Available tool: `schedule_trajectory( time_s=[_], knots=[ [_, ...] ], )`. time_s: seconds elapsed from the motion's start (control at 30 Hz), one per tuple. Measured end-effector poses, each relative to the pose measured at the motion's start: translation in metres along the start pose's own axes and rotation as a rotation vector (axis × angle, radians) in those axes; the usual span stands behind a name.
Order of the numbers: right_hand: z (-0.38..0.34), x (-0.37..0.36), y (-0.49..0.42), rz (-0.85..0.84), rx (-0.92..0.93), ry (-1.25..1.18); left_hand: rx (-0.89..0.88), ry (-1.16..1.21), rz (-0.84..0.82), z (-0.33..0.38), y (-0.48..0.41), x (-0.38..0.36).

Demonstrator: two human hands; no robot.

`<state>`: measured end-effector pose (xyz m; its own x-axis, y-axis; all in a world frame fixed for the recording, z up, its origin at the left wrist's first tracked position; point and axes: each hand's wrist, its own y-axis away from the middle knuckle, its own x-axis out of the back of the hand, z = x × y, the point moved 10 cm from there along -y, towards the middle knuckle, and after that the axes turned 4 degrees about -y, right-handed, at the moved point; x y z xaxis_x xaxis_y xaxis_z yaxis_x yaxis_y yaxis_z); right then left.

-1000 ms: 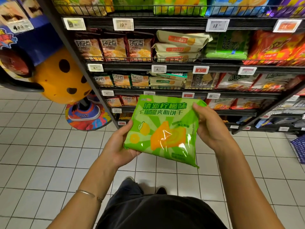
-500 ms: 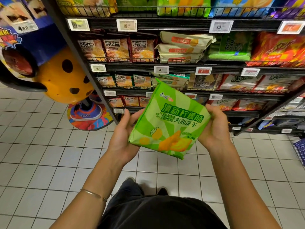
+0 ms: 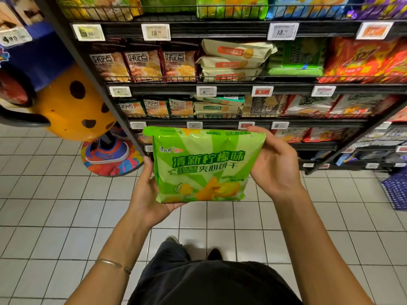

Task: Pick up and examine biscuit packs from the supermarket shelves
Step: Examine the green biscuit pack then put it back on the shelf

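1 green biscuit pack (image 3: 204,166) is held up mid-scene w/ both hands, in front of the shelves (image 3: 233,90) and above the floor. It's glossy plastic film, pillow-shaped, roughly square, w/ a crimped seal folded along the top. The front faces the camera, upright, printed w/ dark green characters and yellow-orange wedge shapes.

Left hand (image 3: 149,194): the palm cups the lower-left corner and the thumb runs up the left edge. Its fingers are hidden behind the pack, so can't tell how they lie. Right hand (image 3: 275,168): it wraps the right edge, thumb hooked over the top-right corner, fingers behind. 1 thin metal bangle (image 3: 109,263) sits on the left wrist.

The shelves are dark metal w/ wire front rails. 4 price tags (image 3: 156,31) sit on the upper rail.
- Tier below that rail, left end: 3 upright brown-topped packs (image 3: 143,62), matte.
- Right of them: 3 flat beige packs (image 3: 231,62), stacked.
- Next: green flat packs (image 3: 295,60), count unclear.
- Far right: shiny red-orange packs (image 3: 363,62).

The floor (image 3: 55,205) is pale square tiles w/ dark grout. On the left is 1 smooth, rounded orange display figure (image 3: 70,102) w/ dark spots. At the right edge is part of a blue mesh basket (image 3: 396,190).
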<state>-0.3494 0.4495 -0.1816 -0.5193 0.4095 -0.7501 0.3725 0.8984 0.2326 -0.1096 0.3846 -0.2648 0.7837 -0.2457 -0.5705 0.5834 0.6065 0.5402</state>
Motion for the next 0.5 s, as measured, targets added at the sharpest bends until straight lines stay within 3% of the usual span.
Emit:
schedule_trajectory(
  time_s=[0.13, 0.27, 0.5],
  knots=[
    [-0.001, -0.001, -0.002, 0.01, 0.027, -0.019, -0.104, -0.121, -0.196, 0.016, 0.011, -0.013],
    [-0.008, -0.018, 0.001, -0.082, 0.072, 0.043, -0.111, -0.154, -0.136, 0.02, 0.008, -0.011],
    [-0.024, -0.058, 0.011, -0.201, 0.183, 0.192, 0.248, -0.023, -0.192, -0.024, 0.011, -0.024]
  ],
)
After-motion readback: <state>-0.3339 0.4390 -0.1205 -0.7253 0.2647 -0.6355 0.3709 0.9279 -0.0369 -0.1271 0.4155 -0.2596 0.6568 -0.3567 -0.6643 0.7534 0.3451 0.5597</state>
